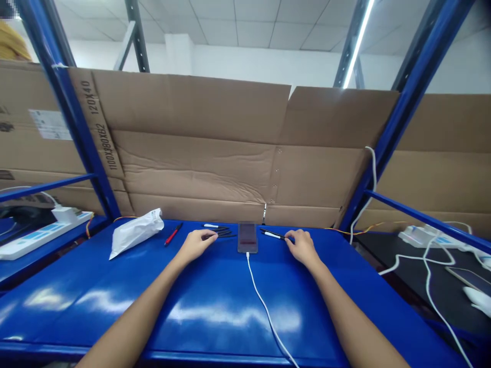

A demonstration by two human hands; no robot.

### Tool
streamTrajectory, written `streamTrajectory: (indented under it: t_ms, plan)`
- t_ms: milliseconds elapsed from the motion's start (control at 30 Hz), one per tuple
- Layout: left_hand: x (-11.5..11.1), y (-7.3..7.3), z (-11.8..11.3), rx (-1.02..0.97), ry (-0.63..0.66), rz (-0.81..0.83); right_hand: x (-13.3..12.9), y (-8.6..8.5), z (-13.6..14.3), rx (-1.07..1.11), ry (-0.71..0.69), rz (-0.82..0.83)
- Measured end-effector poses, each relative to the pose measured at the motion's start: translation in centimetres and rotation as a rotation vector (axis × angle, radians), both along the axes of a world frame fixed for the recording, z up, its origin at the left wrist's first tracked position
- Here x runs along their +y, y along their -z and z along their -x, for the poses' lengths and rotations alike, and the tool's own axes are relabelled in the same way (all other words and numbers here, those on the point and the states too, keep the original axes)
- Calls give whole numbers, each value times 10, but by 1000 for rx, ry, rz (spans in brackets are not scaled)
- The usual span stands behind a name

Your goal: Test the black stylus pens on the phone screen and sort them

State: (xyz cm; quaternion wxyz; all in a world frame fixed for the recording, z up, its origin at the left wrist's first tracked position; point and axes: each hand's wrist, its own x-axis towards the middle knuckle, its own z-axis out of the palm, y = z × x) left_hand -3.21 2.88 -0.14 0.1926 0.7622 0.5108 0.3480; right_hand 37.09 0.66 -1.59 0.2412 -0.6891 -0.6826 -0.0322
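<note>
Blue table [207,286]: bears the items below. White pouch [136,234]: lies on its left side; opaque, contents not visible. Left hand [195,246]: palm down, fingers bent, thumb and forefinger at the dark pens [226,235]; cannot tell whether one is gripped. Right hand [303,247]: palm down, fingertips at the near end of the black-and-white pen [273,234]; grip likewise undetermined. Phone [247,237]: between the hands, white cable [258,291] attached. Red pen [173,234]: between pouch and left hand.

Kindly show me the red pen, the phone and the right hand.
Red pen [174,234], head view: its barrel.
Phone [247,236], head view: its upper face.
Right hand [303,246], head view: its back.
</note>
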Motion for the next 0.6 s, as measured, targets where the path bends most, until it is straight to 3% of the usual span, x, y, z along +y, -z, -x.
streamTrajectory:
  t_ms: [167,367,600]
  plan:
    - [2,6,6,208,37,2,9,8,-8,-27,45,85]
    - [4,5,10,362,-96,-33,13,10,-8,-23,51,89]
    - [4,8,11,380,-150,-21,15,13,-10,-2,65,95]
